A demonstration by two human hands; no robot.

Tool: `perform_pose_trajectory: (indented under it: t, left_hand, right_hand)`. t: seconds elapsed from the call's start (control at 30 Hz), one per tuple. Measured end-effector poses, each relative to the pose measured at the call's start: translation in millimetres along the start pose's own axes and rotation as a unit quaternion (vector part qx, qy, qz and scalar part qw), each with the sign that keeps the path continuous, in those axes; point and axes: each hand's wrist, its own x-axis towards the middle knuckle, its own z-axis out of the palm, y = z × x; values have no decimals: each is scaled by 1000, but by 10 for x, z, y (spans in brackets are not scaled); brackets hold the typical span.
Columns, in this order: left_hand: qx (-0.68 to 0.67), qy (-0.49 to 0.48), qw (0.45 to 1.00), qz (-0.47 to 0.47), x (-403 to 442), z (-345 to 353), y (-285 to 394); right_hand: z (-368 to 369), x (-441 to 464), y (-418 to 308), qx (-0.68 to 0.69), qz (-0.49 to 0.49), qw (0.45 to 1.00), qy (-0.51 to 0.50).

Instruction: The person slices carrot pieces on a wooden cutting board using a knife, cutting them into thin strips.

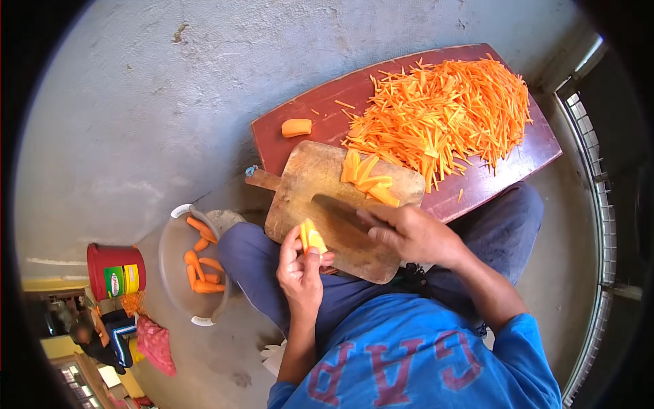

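Note:
My left hand (302,276) pinches a few carrot slices (313,236) above the near left edge of a wooden cutting board (300,184). My right hand (409,233) is closed around the handle of a knife (337,208), whose dark blade points left over the board. Several flat carrot slices (368,177) lie overlapping at the board's far side. Beyond them a large heap of carrot strips (443,112) covers much of the red table (327,99). One short carrot chunk (296,127) rests on the table's left part.
A clear plastic tub (165,273) holding several peeled carrots (194,262) stands on the floor at left. Farther left are a red bucket (99,273), a pink sack (155,344) and a seated person (102,337). A wall (170,102) runs behind the table.

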Motion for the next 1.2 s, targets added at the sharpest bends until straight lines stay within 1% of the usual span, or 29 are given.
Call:
perform_pose_trajectory:
  t: [0.1,0.13,0.17,0.23,0.27,0.33,0.4,0.47,0.5,0.53,0.57,0.6,0.63,0.7,0.73,0.8,0.9,0.93,1.03,1.13,1.2]
  left_hand:
    - [-15,-29,999,3,78,145,-115]
    - [-5,-50,999,-5,109,208,-129]
    - [-29,-61,998,-13,150,286,-201]
    - [14,-77,997,-29,206,456,-106]
    - [53,-82,995,-20,220,483,-41]
    - [134,-92,987,-2,239,517,48]
    - [245,-91,956,129,300,441,4]
    - [297,-97,936,162,255,374,84]
    - [299,-101,938,145,242,323,59]
    - [301,-104,939,128,231,246,13]
    - [303,-107,940,112,232,192,-6]
    - [273,-121,953,51,229,181,73]
    - [264,-128,955,44,234,176,74]
    - [244,-141,959,27,243,165,64]
    - [259,-140,955,44,243,179,54]
    - [288,-136,945,78,247,234,13]
    - [338,-95,902,253,246,273,-125]
    - [348,-91,901,241,209,292,-132]
    - [333,-100,908,233,195,303,-116]
    - [332,-113,916,193,204,287,-124]
    - [355,-106,902,222,216,308,-95]
  right_hand:
    - [-141,76,95,-35,-35,997,63]
    - [-222,60,76,-38,-10,997,59]
    - [-269,6,23,-36,0,997,65]
    - [-315,-153,-97,-31,18,997,73]
    - [-336,-258,-183,-62,26,996,60]
    - [-276,-424,-169,-49,42,997,42]
    - [-199,-542,-184,-36,75,996,33]
    - [-112,-570,-136,-28,49,997,50]
    - [-75,-569,-127,-24,36,997,60]
    - [-76,-548,-172,-25,63,997,47]
    - [-60,-512,-182,-23,61,997,45]
    - [-45,-472,-191,-23,57,997,42]
    - [-24,-438,-198,-24,53,998,38]
    - [68,-373,-181,-12,13,999,31]
    - [97,-352,-179,-6,-7,1000,26]
    - [84,-329,-246,-16,18,1000,-4]
    - [41,-369,-346,-28,45,998,-24]
    - [30,-400,-352,-33,53,998,-27]
    - [55,-514,-240,-67,2,998,-3]
    - [71,-569,-223,-31,18,999,3]
    - [105,-605,-236,-33,14,999,22]
